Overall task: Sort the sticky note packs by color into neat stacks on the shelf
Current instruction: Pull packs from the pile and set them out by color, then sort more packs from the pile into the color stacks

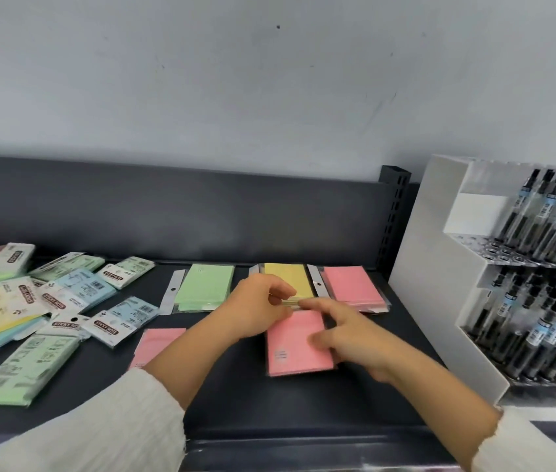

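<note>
The left hand (259, 308) pinched the top flap of a pink pack (298, 352) with curled fingers. The right hand (348, 335) gripped the pack's right side, thumb on its face and forefinger stretched to the flap. The flat, glossy pack sat right of the middle of the shelf (304, 403), before the yellow stack (287, 275) at the back edge.

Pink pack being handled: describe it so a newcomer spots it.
Find the white pen display at the right of the shelf. Left of it, before the pink stack, is the pink pack. It alone is held by the left hand and right hand.
</note>
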`<state>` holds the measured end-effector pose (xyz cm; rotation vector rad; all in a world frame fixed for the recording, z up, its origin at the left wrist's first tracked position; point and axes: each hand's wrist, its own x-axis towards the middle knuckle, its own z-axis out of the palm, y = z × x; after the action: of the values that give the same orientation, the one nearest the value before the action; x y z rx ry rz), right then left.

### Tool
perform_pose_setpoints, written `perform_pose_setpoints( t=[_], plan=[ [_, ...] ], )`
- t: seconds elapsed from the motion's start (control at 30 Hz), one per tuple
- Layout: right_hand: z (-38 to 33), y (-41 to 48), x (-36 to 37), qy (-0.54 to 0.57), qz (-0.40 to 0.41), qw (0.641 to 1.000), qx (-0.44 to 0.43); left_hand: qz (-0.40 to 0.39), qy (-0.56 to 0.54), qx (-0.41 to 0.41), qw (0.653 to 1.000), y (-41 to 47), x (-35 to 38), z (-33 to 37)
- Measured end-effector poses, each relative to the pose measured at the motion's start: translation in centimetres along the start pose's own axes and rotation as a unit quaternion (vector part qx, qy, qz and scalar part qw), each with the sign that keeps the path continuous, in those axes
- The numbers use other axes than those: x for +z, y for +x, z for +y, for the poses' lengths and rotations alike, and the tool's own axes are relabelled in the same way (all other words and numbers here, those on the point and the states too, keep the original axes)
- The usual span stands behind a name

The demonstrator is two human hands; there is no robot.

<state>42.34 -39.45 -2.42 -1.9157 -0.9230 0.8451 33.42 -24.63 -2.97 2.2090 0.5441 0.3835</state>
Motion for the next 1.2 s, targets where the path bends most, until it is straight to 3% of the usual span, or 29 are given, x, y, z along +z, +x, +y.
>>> perform_pose_setpoints(
  t=[0.2,0.27,0.53,0.73,0.9,1.03,1.13,1.2],
  plan=[
    [-1.0,1.0,4.0,-0.094,-0.049,0.994,-0.039,-0.094,0.092,0.008,0.991,-2.2,-5.3,-1.6],
    [-1.2,1.7,4.9,-0.182,-0.044,0.98,-0.059,-0.102,0.146,-0.004,0.984,-2.8,-6.9,-2.7],
    [-3.1,2.1,5.4,-0.33,-0.051,0.942,-0.043,-0.047,0.229,-0.037,0.972,-6.4,-10.3,-6.2],
    [-5.8,2.3,6.3,-0.357,-0.039,0.924,-0.132,-0.028,0.264,-0.037,0.963,-8.2,-10.0,-6.8],
    [-8.4,3.5,9.0,-0.336,-0.078,0.919,-0.191,0.101,0.225,-0.037,0.969,-10.2,-11.3,-7.8],
    [-10.6,4.6,12.2,-0.321,-0.118,0.913,-0.224,0.193,0.307,-0.114,0.925,-13.1,-14.3,-9.7],
    [-11.9,5.4,14.7,-0.31,-0.142,0.91,-0.237,0.267,0.375,-0.215,0.861,-15.8,-16.8,-11.5],
    [-12.6,5.8,16.5,-0.302,-0.159,0.906,-0.252,0.255,0.434,-0.299,0.811,-17.4,-18.3,-12.7]
  ],
)
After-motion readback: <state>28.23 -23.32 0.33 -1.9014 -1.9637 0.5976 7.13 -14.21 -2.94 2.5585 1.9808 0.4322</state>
